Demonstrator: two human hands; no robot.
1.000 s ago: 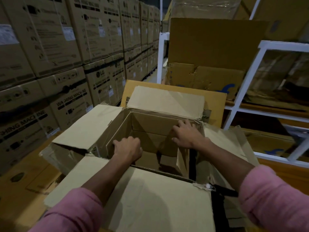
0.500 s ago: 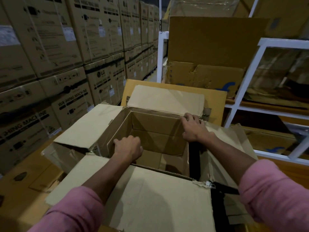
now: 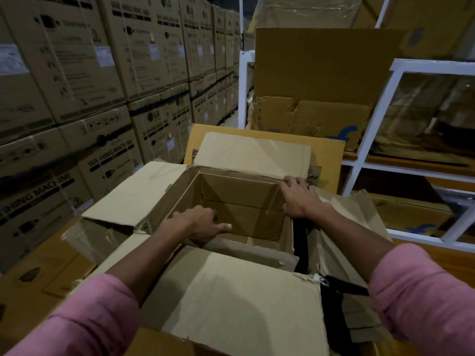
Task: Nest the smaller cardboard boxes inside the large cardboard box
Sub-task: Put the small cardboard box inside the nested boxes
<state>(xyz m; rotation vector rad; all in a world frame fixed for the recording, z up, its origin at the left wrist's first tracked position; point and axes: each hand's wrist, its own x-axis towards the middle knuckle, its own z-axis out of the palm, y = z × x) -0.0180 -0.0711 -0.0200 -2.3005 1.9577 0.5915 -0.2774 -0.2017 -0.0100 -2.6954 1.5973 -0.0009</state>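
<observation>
A large cardboard box stands open in front of me with its flaps spread outward. A smaller cardboard box sits down inside it, its own flaps open. My left hand rests on the smaller box's near edge, fingers curled over a near flap. My right hand presses flat on the far right corner, where the smaller box's wall meets the large box's rim. Whether either hand truly grips the cardboard is hard to tell. The bottom of the inner box is in shadow.
Stacked washing machine cartons form a wall on the left. A white metal rack with flattened cardboard stands on the right. More boxes rise behind the large box. Flat cardboard lies at lower left.
My right hand moved from inside the smaller box out to its far right corner, pushing that wall outward. My left hand uncurled and spread over the near edge.
</observation>
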